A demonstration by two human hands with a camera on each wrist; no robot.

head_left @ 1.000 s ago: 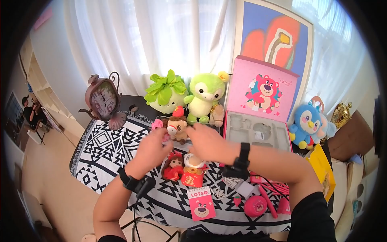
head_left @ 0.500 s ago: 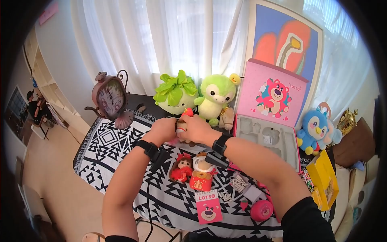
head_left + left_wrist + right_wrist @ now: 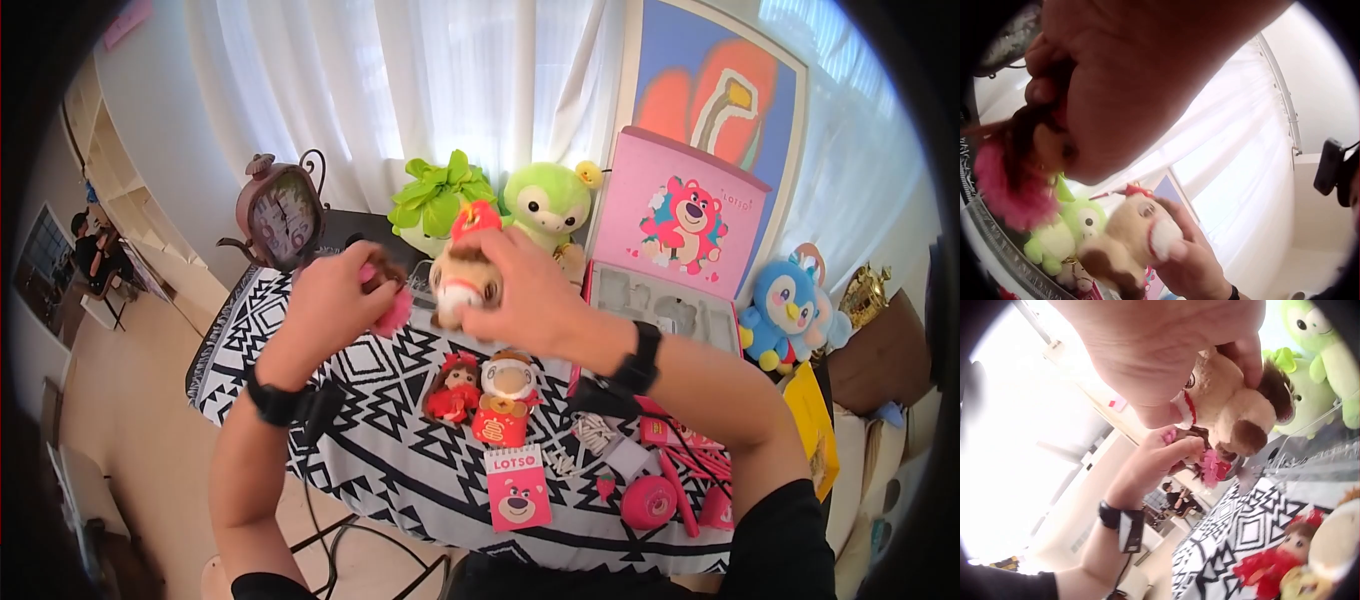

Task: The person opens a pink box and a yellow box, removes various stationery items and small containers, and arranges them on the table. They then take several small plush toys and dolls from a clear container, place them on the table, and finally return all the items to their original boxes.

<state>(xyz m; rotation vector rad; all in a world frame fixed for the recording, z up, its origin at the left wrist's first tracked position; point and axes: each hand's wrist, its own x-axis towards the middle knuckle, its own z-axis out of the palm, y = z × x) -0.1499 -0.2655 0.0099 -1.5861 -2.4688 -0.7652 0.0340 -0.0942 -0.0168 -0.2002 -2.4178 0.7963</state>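
My left hand (image 3: 330,305) grips a small brown-haired doll in a fluffy pink dress (image 3: 393,313), partly hidden behind the fingers. In the left wrist view the doll's pink skirt (image 3: 1013,181) hangs below that hand. Thumb and fingers of my right hand (image 3: 545,300) pinch a tan plush horse (image 3: 462,290) with a white muzzle and a red topper. The right wrist view shows the horse's brown-tipped feet (image 3: 1249,437) dangling free. Nearer me, a red-dressed doll (image 3: 453,392) sits beside a white-faced plush (image 3: 508,380) with a red pouch.
Behind stand a green plush (image 3: 547,203), a leafy-topped plush (image 3: 440,200) and a clock (image 3: 280,215). A clear plastic stand (image 3: 1310,447) is under the hands' area. An open pink box (image 3: 690,210), a notepad (image 3: 518,490) and a blue plush (image 3: 785,305) lie around.
Both hands were close together around the horse at the back. Now they have parted and risen, the right lifting the horse, the left moving leftward with the pink doll.
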